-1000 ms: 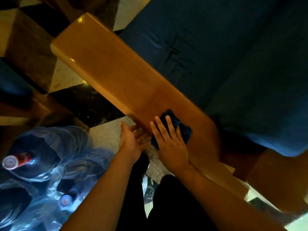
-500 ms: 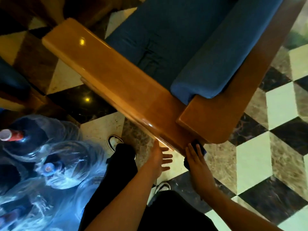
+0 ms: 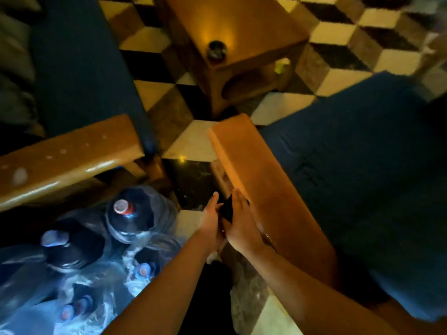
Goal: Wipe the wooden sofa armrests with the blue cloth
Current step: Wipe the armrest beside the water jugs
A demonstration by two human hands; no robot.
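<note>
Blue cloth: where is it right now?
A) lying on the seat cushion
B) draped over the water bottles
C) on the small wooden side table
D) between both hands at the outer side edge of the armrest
D: the blue cloth sits dark between the left hand and the right hand, against the outer side edge of the armrest.

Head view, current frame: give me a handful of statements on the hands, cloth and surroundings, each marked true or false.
1. The dark cloth sits between both hands at the armrest's outer edge. True.
2. The left hand rests flat on the blue seat cushion. False: it is beside the armrest's outer edge, at the cloth.
3. Water bottles stand on the floor left of the arms. True.
4. The small wooden table carries nothing. False: a small dark object sits on it.
5. A second wooden armrest shows at left. True.
</note>
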